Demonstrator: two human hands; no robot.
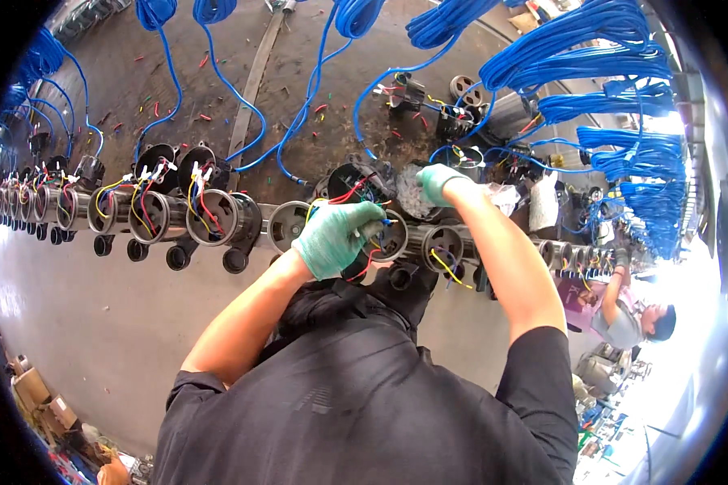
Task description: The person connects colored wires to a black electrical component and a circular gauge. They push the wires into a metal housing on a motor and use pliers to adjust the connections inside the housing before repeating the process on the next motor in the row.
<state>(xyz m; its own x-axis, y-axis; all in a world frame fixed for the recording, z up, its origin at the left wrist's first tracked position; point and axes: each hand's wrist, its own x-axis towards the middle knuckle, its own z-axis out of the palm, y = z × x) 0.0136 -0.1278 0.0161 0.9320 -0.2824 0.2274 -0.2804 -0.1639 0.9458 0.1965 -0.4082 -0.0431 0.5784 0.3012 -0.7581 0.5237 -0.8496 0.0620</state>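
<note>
My left hand point(336, 237), in a pale green glove, is pinched closed on thin wires point(374, 233) at the open end of a round metal motor housing point(394, 239). A small blue tip shows just past the fingertips. My right hand point(442, 184), gloved the same, is closed at the edge of a greyish-white clump of small pieces point(413, 192); what its fingers hold is hidden. Left of that clump sits a black round cover point(356, 184) with red wires. Another housing point(443, 245), yellow wires hanging from it, stands beneath my right forearm.
A row of similar housings point(214, 217) with loose wires runs along the bench edge to both sides. Coiled blue cables point(574, 48) lie across the far side. Red wire scraps dot the dark bench top point(210, 89). Another person point(623, 311) works at the far right.
</note>
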